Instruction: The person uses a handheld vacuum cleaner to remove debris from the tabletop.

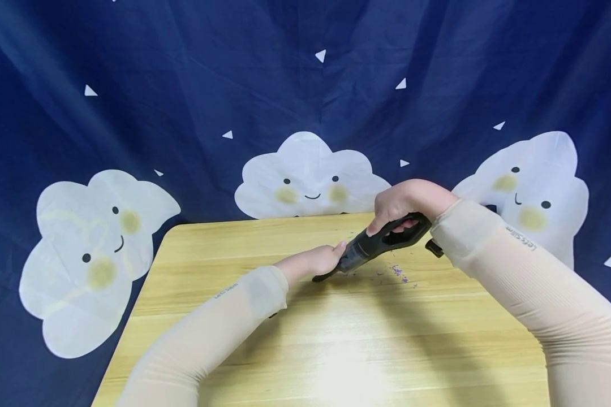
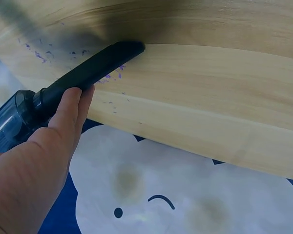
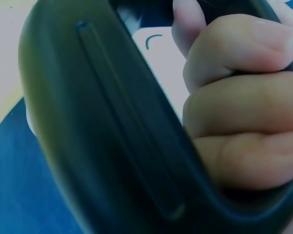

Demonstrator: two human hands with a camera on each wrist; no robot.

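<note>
A black handheld vacuum cleaner [image 1: 370,245] slants over the table, its flat nozzle [image 2: 95,70] pointing down and left, close over the wood. My right hand [image 1: 406,202] grips its loop handle from above. In the right wrist view, several fingers [image 3: 244,105] curl through the handle's opening. Up front, my left hand [image 1: 322,260] holds the nozzle near the clear dust cup [image 2: 12,122], its fingers along the nozzle's side. Small purple scraps [image 1: 398,272] lie scattered under and beside the vacuum, some right by the nozzle in the left wrist view.
The light wooden table [image 1: 224,249] has a rounded far left corner. Right behind its far edge hangs a dark blue curtain [image 1: 265,73] printed with white smiling clouds and small triangles. Strong glare lies on the near part of the tabletop.
</note>
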